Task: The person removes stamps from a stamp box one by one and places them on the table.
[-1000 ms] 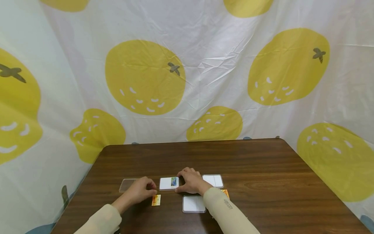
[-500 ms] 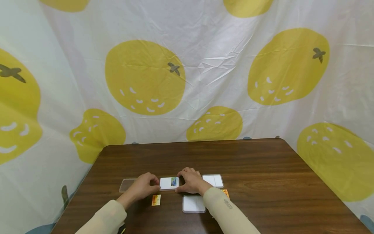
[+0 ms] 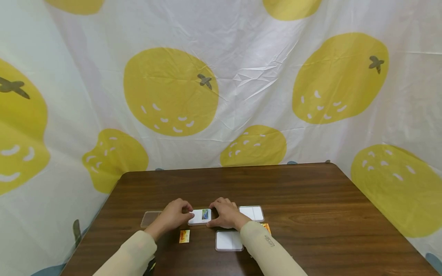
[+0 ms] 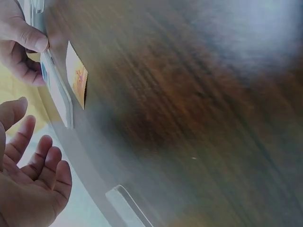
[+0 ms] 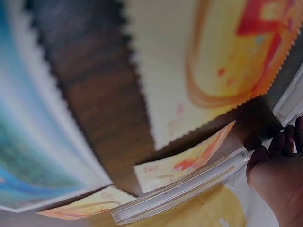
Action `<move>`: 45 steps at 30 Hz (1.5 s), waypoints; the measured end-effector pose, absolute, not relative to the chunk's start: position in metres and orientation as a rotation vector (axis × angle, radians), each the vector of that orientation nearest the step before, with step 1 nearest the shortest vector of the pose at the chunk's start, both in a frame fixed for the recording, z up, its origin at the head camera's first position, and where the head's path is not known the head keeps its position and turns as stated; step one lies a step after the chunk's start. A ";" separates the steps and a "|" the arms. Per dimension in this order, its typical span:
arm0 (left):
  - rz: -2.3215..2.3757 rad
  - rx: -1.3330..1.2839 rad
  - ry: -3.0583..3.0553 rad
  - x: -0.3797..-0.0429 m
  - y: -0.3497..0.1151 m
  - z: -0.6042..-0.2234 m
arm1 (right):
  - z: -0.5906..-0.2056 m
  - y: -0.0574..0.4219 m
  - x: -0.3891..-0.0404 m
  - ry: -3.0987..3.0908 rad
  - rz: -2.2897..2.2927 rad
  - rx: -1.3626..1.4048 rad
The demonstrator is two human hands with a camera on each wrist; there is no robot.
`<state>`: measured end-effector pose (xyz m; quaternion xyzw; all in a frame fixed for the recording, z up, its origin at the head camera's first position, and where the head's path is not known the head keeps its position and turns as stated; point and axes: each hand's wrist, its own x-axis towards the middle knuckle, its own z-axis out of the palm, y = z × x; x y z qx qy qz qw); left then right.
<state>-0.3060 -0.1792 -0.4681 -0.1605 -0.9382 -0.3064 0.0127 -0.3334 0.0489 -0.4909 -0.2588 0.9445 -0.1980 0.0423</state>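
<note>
A flat clear plastic case (image 3: 196, 217) with a white insert lies between my hands, a blue-green stamp (image 3: 206, 214) at its right end. My right hand (image 3: 225, 213) holds that end, thumb at the near edge and fingers at the far edge. My left hand (image 3: 175, 215) is at the left end, thumb and forefinger overlapping it in the head view. In the left wrist view my left hand (image 4: 35, 177) has its fingers loosely bent and apart, nothing between them. An orange stamp (image 3: 184, 236) lies on the wooden table just in front.
A clear cover (image 3: 149, 218) lies at left, partly behind my left hand. Two more cases with white inserts, one behind (image 3: 252, 213) and one in front (image 3: 228, 240) of my right wrist, lie nearby. Another orange stamp (image 3: 267, 227) peeks out past my sleeve. Several perforated stamps (image 5: 215, 56) fill the right wrist view.
My left hand has moved right and away from me, from beside the orange stamp to the left end of the case. My right hand has stayed in place.
</note>
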 end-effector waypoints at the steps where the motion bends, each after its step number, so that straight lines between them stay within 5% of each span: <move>1: -0.952 -0.501 -2.918 -0.307 -0.178 -0.468 | -0.491 0.049 -0.333 2.890 -0.605 -0.790; 45: -1.088 -0.435 -2.966 -0.344 -0.153 -0.475 | -0.491 0.051 -0.333 2.891 -0.605 -0.801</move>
